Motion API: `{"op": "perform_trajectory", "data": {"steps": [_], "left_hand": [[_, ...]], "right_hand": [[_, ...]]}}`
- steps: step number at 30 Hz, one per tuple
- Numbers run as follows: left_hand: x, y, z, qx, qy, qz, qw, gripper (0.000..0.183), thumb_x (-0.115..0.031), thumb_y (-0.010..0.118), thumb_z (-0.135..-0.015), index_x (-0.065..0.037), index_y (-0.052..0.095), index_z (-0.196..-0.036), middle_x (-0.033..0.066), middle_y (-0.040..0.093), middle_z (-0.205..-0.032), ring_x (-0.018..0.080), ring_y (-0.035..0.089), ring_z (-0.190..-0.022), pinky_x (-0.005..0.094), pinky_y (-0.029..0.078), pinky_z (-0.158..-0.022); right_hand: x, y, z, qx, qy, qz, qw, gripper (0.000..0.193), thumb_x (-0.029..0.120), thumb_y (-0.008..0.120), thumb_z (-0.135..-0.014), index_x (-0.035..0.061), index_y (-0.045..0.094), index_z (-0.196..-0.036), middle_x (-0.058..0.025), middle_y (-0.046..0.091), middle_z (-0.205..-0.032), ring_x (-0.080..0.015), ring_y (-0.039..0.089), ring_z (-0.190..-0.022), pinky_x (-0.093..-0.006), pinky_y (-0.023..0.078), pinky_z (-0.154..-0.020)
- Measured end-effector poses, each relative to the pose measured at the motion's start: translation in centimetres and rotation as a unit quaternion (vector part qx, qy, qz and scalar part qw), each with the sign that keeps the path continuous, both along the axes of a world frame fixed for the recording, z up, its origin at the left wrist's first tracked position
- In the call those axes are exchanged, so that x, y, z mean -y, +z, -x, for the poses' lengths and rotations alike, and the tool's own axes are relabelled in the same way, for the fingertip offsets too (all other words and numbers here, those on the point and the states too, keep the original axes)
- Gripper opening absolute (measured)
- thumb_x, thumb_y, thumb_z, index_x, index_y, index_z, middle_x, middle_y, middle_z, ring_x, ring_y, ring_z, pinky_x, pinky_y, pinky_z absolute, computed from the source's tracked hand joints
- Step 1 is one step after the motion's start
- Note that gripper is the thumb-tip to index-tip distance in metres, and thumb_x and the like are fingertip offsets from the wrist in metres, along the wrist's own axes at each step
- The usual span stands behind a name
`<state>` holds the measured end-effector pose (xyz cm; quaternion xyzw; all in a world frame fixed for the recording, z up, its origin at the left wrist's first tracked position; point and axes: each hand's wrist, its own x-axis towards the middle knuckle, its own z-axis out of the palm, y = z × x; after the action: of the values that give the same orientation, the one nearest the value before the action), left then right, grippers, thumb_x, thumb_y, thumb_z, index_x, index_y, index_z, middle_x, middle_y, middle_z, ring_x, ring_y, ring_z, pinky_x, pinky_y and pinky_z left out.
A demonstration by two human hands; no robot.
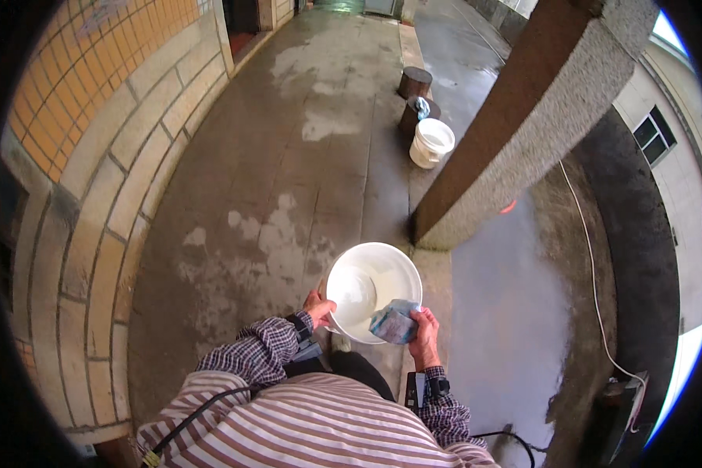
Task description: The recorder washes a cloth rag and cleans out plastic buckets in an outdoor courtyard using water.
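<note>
A white bucket (352,290) is held up in front of me, its open mouth tilted toward me and its pale inside showing. My left hand (318,309) grips its left rim, thumb over the edge. At the bucket's lower right, my right hand (424,335) is closed on a crumpled blue-grey cloth (395,320). The cloth lies against the near right part of the rim and covers some of it. Whether my right fingers also touch the bucket is hidden.
A square stone pillar (522,125) rises just ahead on the right. Beyond it stand another white bucket (431,144) and two dark round stools (415,81), one with a light blue cloth (422,108) on it. A tiled wall (125,187) runs along the left. The paved floor (288,156) looks wet in patches.
</note>
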<state>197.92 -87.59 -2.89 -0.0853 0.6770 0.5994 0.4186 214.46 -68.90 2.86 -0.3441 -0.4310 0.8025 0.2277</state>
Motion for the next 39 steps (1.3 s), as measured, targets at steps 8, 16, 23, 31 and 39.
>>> {"op": "perform_trajectory", "data": {"steps": [8,16,23,31,39], "left_hand": [[1.9,9.5,22.3,-0.003,-0.027,0.032,0.999,0.050,-0.005,0.058,-0.063,-0.002,0.029,-0.103,0.0151,0.052,-0.083,0.0274,0.060,-0.065,0.0431,0.051,-0.055],[-14.9,8.0,42.4,0.036,-0.071,-0.023,0.997,0.054,-0.005,0.061,-0.060,-0.002,0.029,-0.103,0.0169,0.052,-0.086,0.0283,0.060,-0.064,0.0385,0.053,-0.048],[-24.5,13.0,52.4,0.047,-0.151,-0.022,0.987,0.055,-0.006,0.061,-0.059,-0.003,0.029,-0.104,0.0165,0.051,-0.089,0.0279,0.059,-0.064,0.0406,0.053,-0.052],[-44.7,13.8,62.3,0.022,-0.213,0.025,0.976,0.053,-0.005,0.059,-0.061,-0.002,0.029,-0.104,0.0159,0.050,-0.089,0.0299,0.060,-0.068,0.0442,0.052,-0.058],[-60.2,16.3,69.5,-0.017,-0.284,0.081,0.955,0.052,-0.008,0.062,-0.060,-0.003,0.030,-0.101,0.0147,0.049,-0.089,0.0279,0.057,-0.071,0.0400,0.050,-0.055]], "right_hand": [[3.0,9.3,25.3,0.085,0.073,-0.060,0.992,0.007,0.005,0.057,-0.073,0.0053,0.056,-0.080,0.0001,0.056,-0.071,-0.0093,0.051,-0.063,-0.0227,0.041,-0.057],[-9.5,9.7,44.1,0.118,0.038,-0.077,0.989,0.012,0.012,0.058,-0.073,0.0043,0.057,-0.083,-0.0001,0.055,-0.072,-0.0089,0.049,-0.062,-0.0213,0.039,-0.056],[-17.4,11.8,52.4,0.129,-0.011,-0.088,0.988,0.019,0.009,0.057,-0.074,-0.0012,0.056,-0.089,-0.0039,0.059,-0.081,-0.0113,0.053,-0.072,-0.0242,0.044,-0.066],[-36.7,11.9,63.4,0.151,0.001,-0.114,0.982,0.017,0.012,0.059,-0.073,0.0016,0.056,-0.087,-0.0020,0.057,-0.078,-0.0094,0.051,-0.069,-0.0229,0.042,-0.063],[-49.9,13.3,69.7,0.175,-0.039,-0.066,0.982,0.017,0.007,0.058,-0.072,0.0018,0.057,-0.088,-0.0013,0.057,-0.077,-0.0087,0.051,-0.067,-0.0224,0.042,-0.062]]}}
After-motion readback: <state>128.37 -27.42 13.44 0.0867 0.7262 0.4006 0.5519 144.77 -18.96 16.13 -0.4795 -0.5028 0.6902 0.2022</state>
